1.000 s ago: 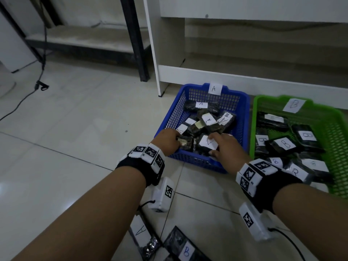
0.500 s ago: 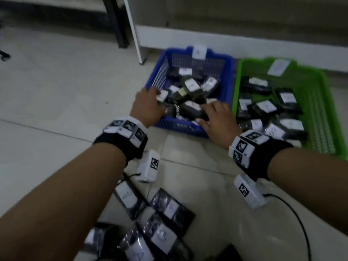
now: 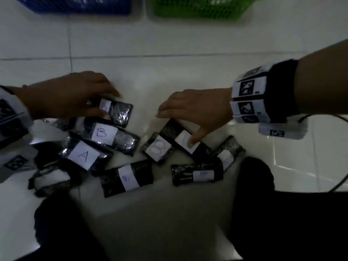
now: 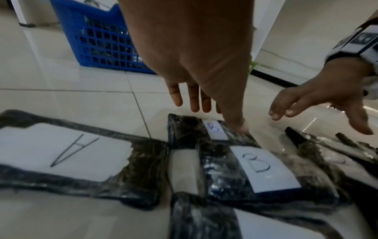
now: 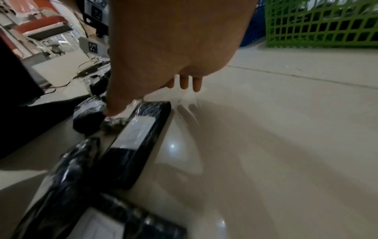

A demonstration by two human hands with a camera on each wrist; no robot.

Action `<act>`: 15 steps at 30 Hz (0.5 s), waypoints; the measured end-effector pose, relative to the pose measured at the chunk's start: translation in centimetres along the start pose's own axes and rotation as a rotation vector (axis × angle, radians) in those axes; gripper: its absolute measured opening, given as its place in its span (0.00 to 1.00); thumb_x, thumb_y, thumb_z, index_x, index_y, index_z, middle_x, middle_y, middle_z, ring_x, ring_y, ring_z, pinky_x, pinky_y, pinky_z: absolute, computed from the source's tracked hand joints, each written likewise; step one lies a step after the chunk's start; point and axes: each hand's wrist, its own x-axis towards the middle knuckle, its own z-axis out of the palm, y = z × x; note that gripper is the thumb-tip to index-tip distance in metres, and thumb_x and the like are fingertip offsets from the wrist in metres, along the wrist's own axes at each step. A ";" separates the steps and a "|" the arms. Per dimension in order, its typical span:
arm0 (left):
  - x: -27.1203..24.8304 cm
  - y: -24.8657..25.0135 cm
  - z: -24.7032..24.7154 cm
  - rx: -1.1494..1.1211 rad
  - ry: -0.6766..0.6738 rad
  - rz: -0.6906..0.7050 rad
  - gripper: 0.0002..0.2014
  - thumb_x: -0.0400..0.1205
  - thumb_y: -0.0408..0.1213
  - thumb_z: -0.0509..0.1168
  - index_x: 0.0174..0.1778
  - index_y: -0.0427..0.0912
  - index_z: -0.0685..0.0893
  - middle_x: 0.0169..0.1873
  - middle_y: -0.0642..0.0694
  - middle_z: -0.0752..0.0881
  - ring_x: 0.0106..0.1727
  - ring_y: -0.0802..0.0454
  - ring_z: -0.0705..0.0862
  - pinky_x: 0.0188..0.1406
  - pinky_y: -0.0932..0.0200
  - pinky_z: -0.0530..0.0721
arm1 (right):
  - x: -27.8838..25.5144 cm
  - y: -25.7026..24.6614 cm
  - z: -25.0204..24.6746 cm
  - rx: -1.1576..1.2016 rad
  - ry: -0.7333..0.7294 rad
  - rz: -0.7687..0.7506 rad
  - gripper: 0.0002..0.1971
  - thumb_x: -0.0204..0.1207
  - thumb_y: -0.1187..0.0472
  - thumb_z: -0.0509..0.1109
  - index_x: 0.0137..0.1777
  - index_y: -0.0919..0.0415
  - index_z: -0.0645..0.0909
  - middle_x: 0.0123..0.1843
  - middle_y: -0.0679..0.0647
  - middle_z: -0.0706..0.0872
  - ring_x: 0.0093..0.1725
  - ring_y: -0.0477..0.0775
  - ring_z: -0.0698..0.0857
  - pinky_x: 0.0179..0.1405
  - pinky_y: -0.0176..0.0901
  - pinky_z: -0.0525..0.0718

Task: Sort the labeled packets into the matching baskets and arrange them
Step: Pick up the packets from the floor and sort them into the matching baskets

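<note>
**Packets spread on the floor, both hands reaching down**

Packets are seen scattered over the tiled floor (image 3: 188, 44) in front of the person, well short of the two baskets. Of the blue basket (image 3: 75, 4) and the green basket (image 3: 203, 6) only the near walls are shown in the head view, cut off by the top edge, so their contents cannot be read there.

The left hand (image 3: 66, 95) is spread above a small B-labelled packet (image 3: 116, 110); in the left wrist view the thumb tip is seen touching that packet's wrapper beside the label, with the fingers straight and apart. Just below lie a larger B packet (image 3: 107, 134) and an A packet (image 3: 84, 155).

The right hand (image 3: 195, 110) is held open with fingers extended, and its thumb is pressed on the white label of a dark packet (image 3: 180, 140); the letter is hidden under the thumb. Nothing is gripped by either hand.

Another B packet (image 3: 158, 147) lies partly under that one. Labels on the packets at lower left are blurred and cannot be read. The lower frame is darkened by the person's legs.
</note>
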 end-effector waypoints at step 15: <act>5.5 3.4 -2.4 -0.230 -0.075 -0.197 0.19 0.74 0.30 0.72 0.59 0.45 0.76 0.48 0.52 0.75 0.48 0.53 0.76 0.38 0.73 0.69 | 1.1 1.6 -1.3 0.468 -0.060 0.387 0.36 0.61 0.52 0.83 0.61 0.60 0.66 0.54 0.54 0.72 0.50 0.55 0.76 0.41 0.46 0.78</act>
